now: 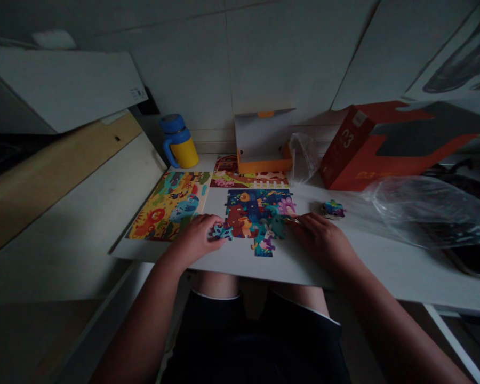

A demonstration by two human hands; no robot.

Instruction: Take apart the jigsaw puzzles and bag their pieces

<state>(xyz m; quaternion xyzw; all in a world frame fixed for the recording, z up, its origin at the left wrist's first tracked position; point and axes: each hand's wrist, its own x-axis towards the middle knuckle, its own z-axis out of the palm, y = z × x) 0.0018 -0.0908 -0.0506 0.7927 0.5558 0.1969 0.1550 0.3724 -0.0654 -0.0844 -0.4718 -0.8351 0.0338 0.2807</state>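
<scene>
Yellow animal panel (168, 205) at 9 o'clock from the part-built puzzle (246, 208), both flat on the worktop (360, 242). Left hand (202, 234) at 8 o'clock, fingers pinching loose teal pieces (223, 231). Probably printed card: light, stiff, slightly slick on the face. Best held by the outer edges, knobs kept free; likely to crease or peel if bent. Part-built puzzle at dial centre: probably floppy at the joints, so slide flat, no corner lifts. Rabbit section (267, 240) jutting out at 6 o'clock, easily knocked loose. Right hand (318, 234) at 4 o'clock, fingers close together by the right edge; impossible to say whether pinching or just resting. Spare pieces (333, 209) heaped at 3 o'clock: take singly, by the rim.
</scene>
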